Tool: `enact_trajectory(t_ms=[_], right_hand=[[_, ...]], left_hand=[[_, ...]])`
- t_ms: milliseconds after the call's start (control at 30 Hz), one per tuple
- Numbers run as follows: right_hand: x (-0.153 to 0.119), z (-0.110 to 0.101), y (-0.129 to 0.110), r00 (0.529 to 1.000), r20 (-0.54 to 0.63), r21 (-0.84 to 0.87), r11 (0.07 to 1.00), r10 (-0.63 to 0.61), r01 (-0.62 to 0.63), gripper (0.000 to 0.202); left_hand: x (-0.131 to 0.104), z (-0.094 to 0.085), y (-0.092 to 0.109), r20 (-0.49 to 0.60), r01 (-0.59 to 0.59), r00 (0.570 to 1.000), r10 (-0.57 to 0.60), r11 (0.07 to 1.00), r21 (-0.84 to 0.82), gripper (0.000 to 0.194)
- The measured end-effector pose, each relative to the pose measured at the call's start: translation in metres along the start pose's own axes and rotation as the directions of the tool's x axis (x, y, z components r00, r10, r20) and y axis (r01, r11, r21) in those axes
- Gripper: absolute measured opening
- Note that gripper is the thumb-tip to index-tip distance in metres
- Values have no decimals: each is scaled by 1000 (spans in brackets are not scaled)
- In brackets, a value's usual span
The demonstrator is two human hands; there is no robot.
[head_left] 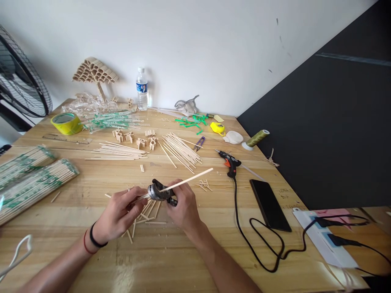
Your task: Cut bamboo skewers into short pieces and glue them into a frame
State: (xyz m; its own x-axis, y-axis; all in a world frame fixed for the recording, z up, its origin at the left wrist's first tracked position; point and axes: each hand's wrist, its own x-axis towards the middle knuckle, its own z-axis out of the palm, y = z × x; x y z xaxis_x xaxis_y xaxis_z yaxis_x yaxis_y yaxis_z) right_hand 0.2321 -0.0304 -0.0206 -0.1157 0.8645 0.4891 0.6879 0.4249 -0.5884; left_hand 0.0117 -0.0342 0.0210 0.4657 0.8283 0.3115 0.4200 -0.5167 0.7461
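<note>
Behind the wooden surface (pixel 165 268) is a white wall (pixel 195 49). At the near middle, the left hand (pixel 122 213) pinches a thin stick (pixel 192 178) that pokes out right past a dark cutter (pixel 157 193), and the right hand (pixel 185 206) curls tight around the cutter. More sticks (pixel 181 152) lie farther back, left of a black glue gun (pixel 231 163).
</note>
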Motion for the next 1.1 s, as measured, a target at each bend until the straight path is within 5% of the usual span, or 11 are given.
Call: enact_trajectory(t_ms=[333, 500, 733, 1000, 1100], right_hand=[[3, -9, -6, 976, 149, -220, 968, 156, -121, 13], [4, -13, -8, 953, 183, -220, 955, 243, -201, 11], [7, -19, -16, 894, 301, -291, 924, 333, -246, 11], [3, -20, -25, 829, 423, -330, 914, 366, -236, 5], [2, -18, -28, 815, 446, -334, 913, 371, -233, 4]], left_hand=[[10, -6, -1, 151, 257, 962, -227, 939, -227, 31], [17, -9, -13, 83, 324, 945, -316, 939, -113, 37], [17, 0, -32, -15, 226, 974, -226, 965, 132, 34], [8, -4, -10, -43, 154, 987, -154, 988, -12, 35], [4, -1, -4, 11, 18, 1000, -18, 1000, 1, 37]])
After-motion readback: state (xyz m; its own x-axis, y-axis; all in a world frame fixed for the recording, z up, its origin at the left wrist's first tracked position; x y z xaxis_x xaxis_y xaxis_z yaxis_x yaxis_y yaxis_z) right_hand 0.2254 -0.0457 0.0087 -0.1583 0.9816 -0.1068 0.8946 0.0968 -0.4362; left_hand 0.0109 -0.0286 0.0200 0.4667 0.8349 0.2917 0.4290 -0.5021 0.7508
